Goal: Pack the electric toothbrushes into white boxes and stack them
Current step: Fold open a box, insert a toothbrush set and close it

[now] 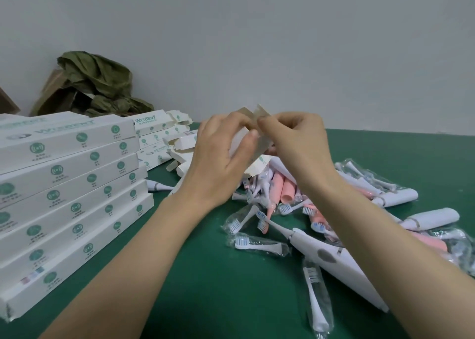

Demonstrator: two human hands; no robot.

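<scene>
While my left hand (221,156) gripped the white box (257,162) above the green table (205,282), my right hand (295,143) pinched its far flap. My fingers hid most of it. At the left, the stack of white boxes (69,184) ran past the edge. The heap of toothbrushes (279,192) lay right, partly under my forearm.

Soft, even, shadowless indoor light; slightly soft focus throughout, with wide-angle stretching toward the edges.
</scene>
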